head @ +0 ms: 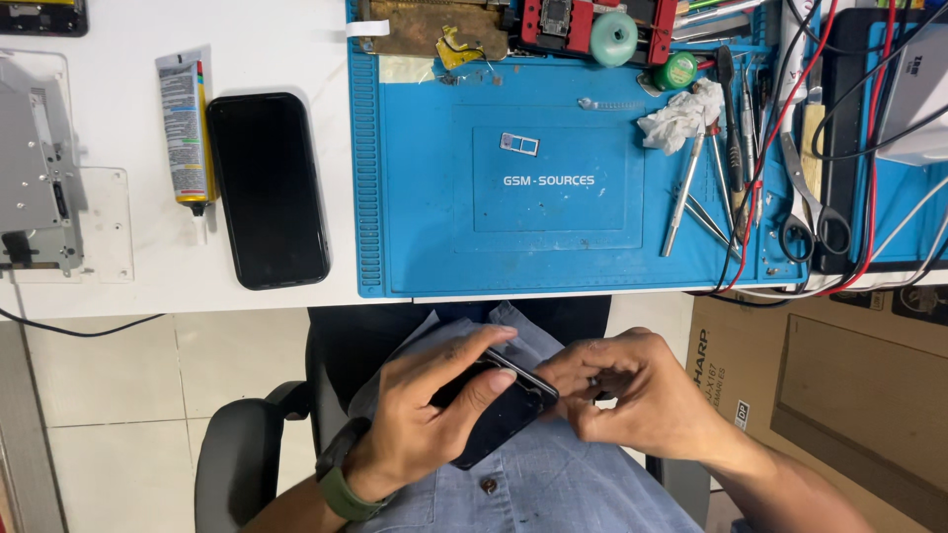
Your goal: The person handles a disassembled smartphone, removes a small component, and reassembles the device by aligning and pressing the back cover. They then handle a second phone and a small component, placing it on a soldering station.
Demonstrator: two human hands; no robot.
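Head view: my left hand (420, 419) keeps a closed grip on a dark phone (499, 410) over my lap, below the bench (276, 39); my right hand (632, 390) pinches its upper corner.

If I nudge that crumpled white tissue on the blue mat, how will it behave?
The crumpled white tissue looks soft and very light, so it would likely slide or deform rather than roll. It touches the metal tweezers, so it may drag against them.

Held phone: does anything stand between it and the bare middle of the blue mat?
Nothing visible does. The phone sits over the lap in the left hand and right hand; the mat edge nearest it is bare, with only a small tray farther back.
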